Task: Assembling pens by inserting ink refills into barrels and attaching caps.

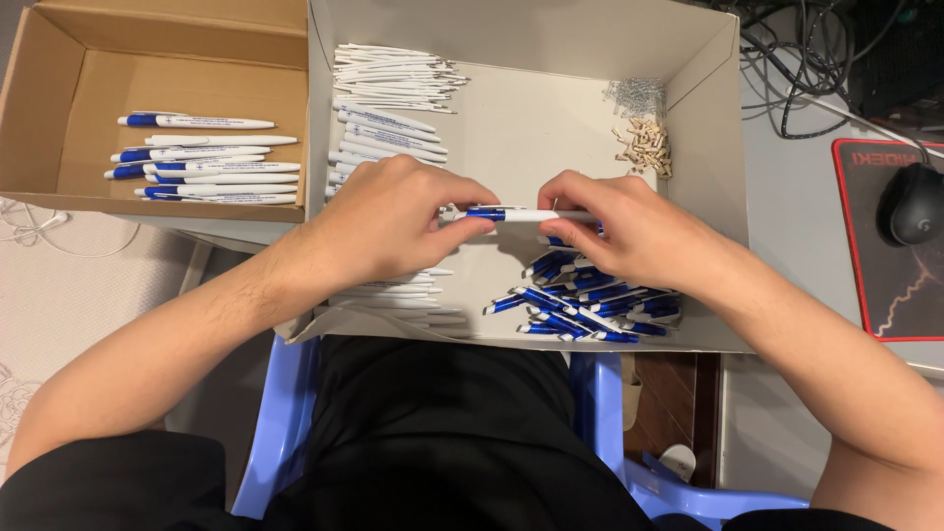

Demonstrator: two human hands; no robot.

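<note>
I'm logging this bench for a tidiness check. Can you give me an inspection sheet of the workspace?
Surface: white cardboard tray on the lap, over a blue chair.
Job's things: white-and-blue pen held level between both hands.
Clutter: blue clips, white barrels, springs, small tan parts, finished pens in brown box.
Grippers: left hand, right hand pinch the pen.
Cables: black tangle.
Surroundings: mouse, red-edged mat.
</note>
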